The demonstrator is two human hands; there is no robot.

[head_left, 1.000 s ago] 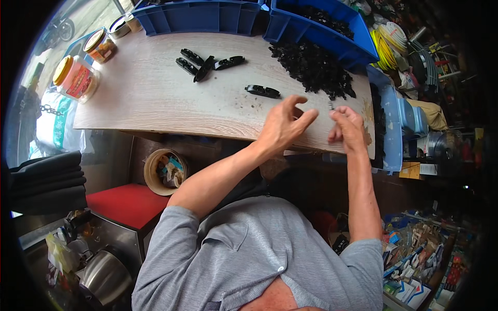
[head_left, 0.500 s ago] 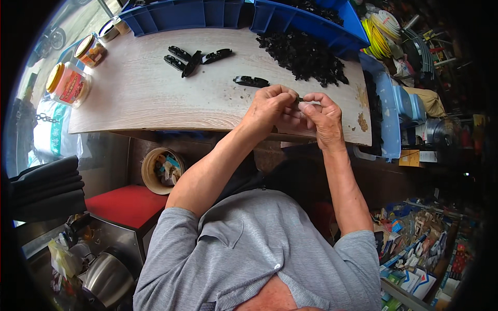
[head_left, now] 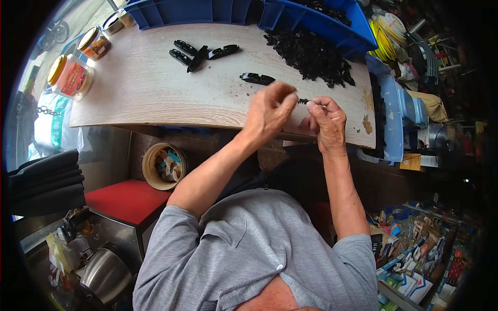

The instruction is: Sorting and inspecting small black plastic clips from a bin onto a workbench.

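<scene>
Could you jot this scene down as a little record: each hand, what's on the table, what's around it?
Right hand: pinching a small black part in its grip
Left hand: fingertips close to the part's other end; whether they touch it is unclear
Table: pale wood-grain top
Black curved pieces: four grouped together, one apart near the left hand
Heap of small black parts: right side, before a blue bin
Yellow-lidded jar: left end
Bucket: below the near edge, holding mixed scraps
</scene>
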